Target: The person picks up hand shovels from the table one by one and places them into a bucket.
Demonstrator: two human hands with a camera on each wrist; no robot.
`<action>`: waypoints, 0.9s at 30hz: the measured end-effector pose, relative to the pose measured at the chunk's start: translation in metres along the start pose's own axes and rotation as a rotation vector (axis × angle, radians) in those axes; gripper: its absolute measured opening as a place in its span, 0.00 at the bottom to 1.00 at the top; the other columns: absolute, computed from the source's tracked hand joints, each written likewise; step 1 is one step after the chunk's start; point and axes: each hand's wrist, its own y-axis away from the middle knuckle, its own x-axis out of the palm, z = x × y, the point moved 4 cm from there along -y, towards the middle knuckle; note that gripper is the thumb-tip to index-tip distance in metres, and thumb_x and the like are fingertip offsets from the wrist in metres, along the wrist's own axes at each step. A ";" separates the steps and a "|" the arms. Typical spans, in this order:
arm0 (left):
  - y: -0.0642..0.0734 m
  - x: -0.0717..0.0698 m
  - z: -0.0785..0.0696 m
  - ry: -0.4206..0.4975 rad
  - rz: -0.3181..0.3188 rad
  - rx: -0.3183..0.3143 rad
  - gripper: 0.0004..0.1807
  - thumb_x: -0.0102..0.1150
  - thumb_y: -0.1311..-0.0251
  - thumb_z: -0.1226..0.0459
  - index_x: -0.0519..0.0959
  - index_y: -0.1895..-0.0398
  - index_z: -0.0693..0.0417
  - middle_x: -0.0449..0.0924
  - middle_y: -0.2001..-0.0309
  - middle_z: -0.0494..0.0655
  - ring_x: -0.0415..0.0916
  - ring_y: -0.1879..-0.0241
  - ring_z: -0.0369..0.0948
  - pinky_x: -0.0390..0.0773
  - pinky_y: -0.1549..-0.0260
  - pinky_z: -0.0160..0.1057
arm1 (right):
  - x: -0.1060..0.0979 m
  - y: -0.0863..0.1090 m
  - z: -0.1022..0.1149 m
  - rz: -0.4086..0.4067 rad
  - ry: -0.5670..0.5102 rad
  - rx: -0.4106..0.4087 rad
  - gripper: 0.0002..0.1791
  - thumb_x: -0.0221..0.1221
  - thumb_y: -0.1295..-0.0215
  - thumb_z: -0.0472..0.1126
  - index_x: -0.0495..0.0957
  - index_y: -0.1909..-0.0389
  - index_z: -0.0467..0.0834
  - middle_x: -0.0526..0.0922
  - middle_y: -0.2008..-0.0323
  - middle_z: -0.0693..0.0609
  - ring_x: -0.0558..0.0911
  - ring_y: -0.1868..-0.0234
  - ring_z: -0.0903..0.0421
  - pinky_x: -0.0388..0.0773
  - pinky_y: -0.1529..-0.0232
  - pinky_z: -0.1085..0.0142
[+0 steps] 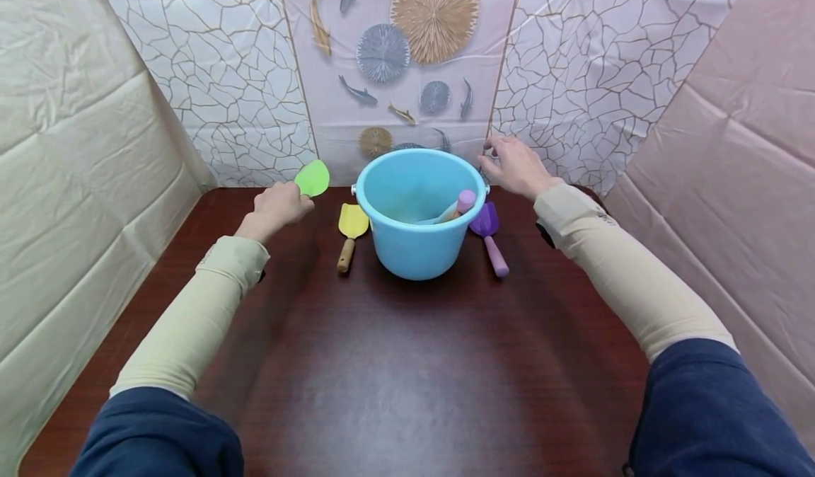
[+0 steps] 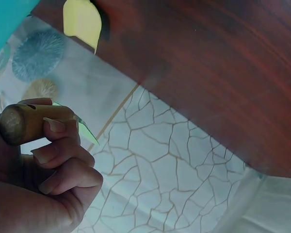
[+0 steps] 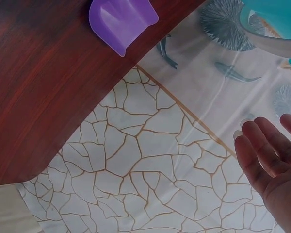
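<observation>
My left hand [image 1: 278,209] grips the wooden handle [image 2: 36,124] of a toy shovel with a light green blade [image 1: 313,178], held up left of a light blue bucket [image 1: 417,250]. Fingers curl round the handle in the left wrist view. Beside the bucket's right rim, my right hand [image 1: 518,165] hovers with relaxed fingers and holds nothing; the right wrist view shows its palm. Inside the bucket leans something with a pink handle end [image 1: 466,201]; its lower part is hidden. A yellow shovel [image 1: 353,221] lies left of the bucket, a purple shovel [image 1: 487,221] right of it.
The bucket stands near the far edge of a dark red-brown table [image 1: 407,364]. Behind it hangs a patterned cloth [image 1: 242,73] with fish and round motifs. Pale padded cloth walls [image 1: 70,180] close in both sides.
</observation>
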 end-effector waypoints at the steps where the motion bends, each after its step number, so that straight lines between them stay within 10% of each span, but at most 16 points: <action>1: 0.000 -0.003 0.000 0.001 -0.005 0.003 0.17 0.43 0.41 0.55 0.70 0.83 0.54 0.73 0.72 0.55 0.75 0.69 0.55 0.71 0.75 0.50 | 0.000 0.000 0.000 0.001 -0.001 0.001 0.22 0.48 0.28 0.49 0.71 0.43 0.37 0.78 0.48 0.36 0.75 0.46 0.41 0.73 0.49 0.45; 27: 0.010 -0.045 -0.016 0.029 -0.036 0.059 0.16 0.45 0.43 0.56 0.71 0.83 0.54 0.72 0.78 0.51 0.72 0.72 0.52 0.69 0.76 0.49 | -0.001 0.002 0.002 -0.020 0.007 -0.034 0.20 0.49 0.29 0.49 0.74 0.48 0.37 0.79 0.50 0.36 0.76 0.48 0.41 0.73 0.49 0.45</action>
